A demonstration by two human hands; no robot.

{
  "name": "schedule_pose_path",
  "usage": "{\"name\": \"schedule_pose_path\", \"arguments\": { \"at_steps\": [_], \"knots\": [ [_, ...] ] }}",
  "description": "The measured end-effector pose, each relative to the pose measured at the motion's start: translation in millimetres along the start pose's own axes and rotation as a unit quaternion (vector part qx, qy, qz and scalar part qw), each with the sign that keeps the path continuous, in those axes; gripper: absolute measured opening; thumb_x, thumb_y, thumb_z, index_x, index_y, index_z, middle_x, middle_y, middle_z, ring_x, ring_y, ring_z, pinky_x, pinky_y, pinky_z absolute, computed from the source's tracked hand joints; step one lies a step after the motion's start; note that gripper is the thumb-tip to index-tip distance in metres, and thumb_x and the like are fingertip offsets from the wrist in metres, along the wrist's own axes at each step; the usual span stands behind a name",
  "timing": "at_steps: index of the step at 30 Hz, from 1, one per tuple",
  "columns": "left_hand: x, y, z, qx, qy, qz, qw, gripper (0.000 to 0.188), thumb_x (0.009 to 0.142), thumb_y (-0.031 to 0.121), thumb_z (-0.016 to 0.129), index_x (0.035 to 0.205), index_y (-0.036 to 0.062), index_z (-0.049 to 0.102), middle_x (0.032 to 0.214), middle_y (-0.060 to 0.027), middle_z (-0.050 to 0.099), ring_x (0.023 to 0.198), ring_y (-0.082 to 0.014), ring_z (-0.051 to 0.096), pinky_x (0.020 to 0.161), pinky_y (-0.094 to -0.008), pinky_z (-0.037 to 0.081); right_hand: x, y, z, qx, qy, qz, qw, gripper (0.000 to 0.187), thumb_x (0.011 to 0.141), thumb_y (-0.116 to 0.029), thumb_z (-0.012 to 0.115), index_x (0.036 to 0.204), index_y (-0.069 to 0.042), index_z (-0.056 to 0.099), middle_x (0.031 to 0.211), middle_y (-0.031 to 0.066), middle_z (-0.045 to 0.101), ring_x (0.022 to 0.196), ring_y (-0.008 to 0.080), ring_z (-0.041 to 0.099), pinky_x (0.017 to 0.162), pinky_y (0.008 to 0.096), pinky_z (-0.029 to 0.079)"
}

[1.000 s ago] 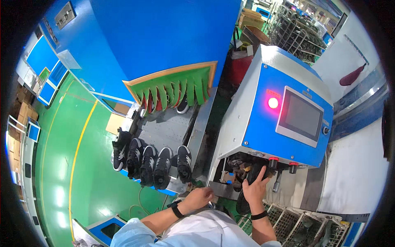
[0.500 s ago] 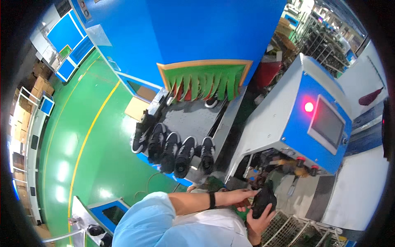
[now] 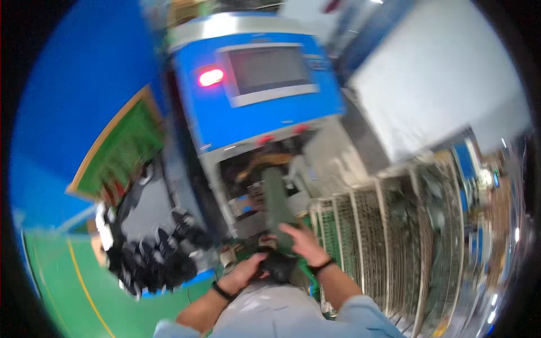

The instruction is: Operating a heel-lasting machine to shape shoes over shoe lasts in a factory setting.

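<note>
The two hands are close together but apart, low in front of the machine. The left hand (image 3: 245, 272) is closed on a soft-looking black shoe (image 3: 280, 267) just in front of the person's body. The right hand (image 3: 305, 244) has its fingers against the lower end of a long, smooth, grey-green form (image 3: 277, 197); blur hides whether it grips. The form's upper end lies at the opening under a blue-and-white metal machine (image 3: 194, 121) with a lit red lamp (image 3: 211, 77). Black-and-white sneakers (image 3: 163, 242) cluster to the left.
</note>
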State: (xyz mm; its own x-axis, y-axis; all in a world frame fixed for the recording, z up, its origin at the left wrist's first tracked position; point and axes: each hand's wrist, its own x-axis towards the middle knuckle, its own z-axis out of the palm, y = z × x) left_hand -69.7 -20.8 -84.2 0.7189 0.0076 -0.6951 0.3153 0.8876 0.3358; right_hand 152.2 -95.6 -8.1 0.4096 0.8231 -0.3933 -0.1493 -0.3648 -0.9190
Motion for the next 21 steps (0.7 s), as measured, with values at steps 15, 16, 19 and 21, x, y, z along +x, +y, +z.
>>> {"name": "schedule_pose_path", "arguments": {
  "at_steps": [15, 16, 19, 21],
  "knots": [
    [-16, 38, 135, 0.286, 0.121, 0.265, 0.913, 0.046, 0.086, 0.023, 0.077, 0.122, -0.0025, 0.062, 0.112, -0.0083, 0.069, 0.104, -0.0174, 0.062, 0.097, -0.0328, 0.048, -165, 20, -210, -0.154, 0.499, 0.042, 0.852, 0.086, 0.085, -0.026, 0.075, 0.153, 0.007, 0.034, 0.147, 0.0306, 0.049, 0.132, 0.0374, 0.056, 0.110, 0.0410, 0.044],
    [-2, 35, 134, 0.365, 0.157, 0.236, 0.887, 0.056, 0.082, 0.017, 0.081, 0.130, -0.0022, 0.057, 0.119, -0.0085, 0.067, 0.108, -0.0183, 0.061, 0.097, -0.0334, 0.049, -165, 36, -241, -0.184, 0.551, 0.070, 0.811, 0.084, 0.087, -0.029, 0.071, 0.153, 0.008, 0.033, 0.147, 0.0320, 0.049, 0.133, 0.0404, 0.054, 0.110, 0.0430, 0.043],
    [26, 39, 178, 0.291, 0.084, 0.222, 0.927, 0.058, 0.084, 0.016, 0.079, 0.134, -0.0008, 0.055, 0.121, -0.0089, 0.066, 0.110, -0.0184, 0.061, 0.098, -0.0338, 0.049, -168, 71, -355, -0.208, 0.618, 0.233, 0.721, 0.078, 0.096, -0.031, 0.061, 0.153, 0.011, 0.029, 0.148, 0.0320, 0.047, 0.132, 0.0491, 0.049, 0.111, 0.0489, 0.042],
    [29, 37, 190, 0.267, 0.146, 0.235, 0.923, 0.053, 0.085, 0.012, 0.076, 0.133, -0.0003, 0.057, 0.121, -0.0084, 0.066, 0.109, -0.0185, 0.061, 0.098, -0.0337, 0.049, -156, 31, -391, -0.180, 0.557, 0.296, 0.755, 0.078, 0.096, -0.037, 0.059, 0.151, 0.010, 0.033, 0.146, 0.0336, 0.048, 0.136, 0.0481, 0.046, 0.112, 0.0499, 0.039]
  ]
}}
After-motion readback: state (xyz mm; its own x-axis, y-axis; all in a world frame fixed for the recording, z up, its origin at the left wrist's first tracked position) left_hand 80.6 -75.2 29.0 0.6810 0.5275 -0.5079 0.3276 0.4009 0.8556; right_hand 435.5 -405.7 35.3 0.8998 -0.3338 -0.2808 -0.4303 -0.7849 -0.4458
